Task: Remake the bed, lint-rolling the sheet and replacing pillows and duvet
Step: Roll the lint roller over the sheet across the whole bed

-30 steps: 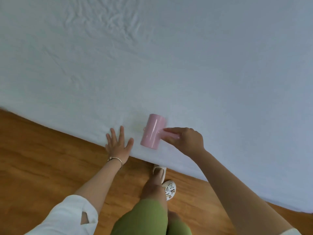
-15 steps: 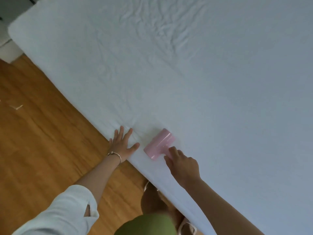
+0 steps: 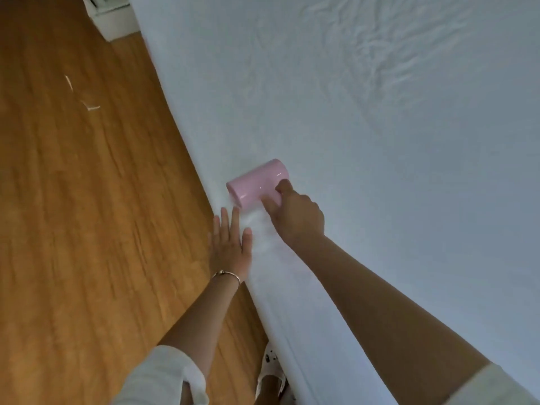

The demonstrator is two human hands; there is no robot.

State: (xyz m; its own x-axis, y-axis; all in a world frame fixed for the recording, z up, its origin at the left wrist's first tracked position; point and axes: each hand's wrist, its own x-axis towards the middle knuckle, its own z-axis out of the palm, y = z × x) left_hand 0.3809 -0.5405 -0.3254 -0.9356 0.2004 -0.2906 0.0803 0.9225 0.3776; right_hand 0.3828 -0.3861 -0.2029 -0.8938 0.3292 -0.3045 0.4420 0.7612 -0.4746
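Note:
A white sheet [image 3: 380, 171] covers the bed and fills the right of the view, wrinkled at the upper right. A pink lint roller [image 3: 255, 182] lies on the sheet close to the bed's left edge. My right hand [image 3: 295, 217] grips its handle from behind, and the handle itself is hidden under my fingers. My left hand [image 3: 229, 247] lies flat with straight fingers on the bed's edge just below and left of the roller. No pillows or duvet are in view.
Wooden floor [image 3: 87, 214] runs along the left of the bed, with small white scraps [image 3: 90, 107] on it. A white piece of furniture [image 3: 114, 21] stands at the top left by the bed's corner. My slippered foot [image 3: 270, 372] is beside the bed at the bottom.
My view has swung left along the bed's edge. Both hands and the roller have moved along the edge towards the bed's far corner, and the roller now points up and to the left.

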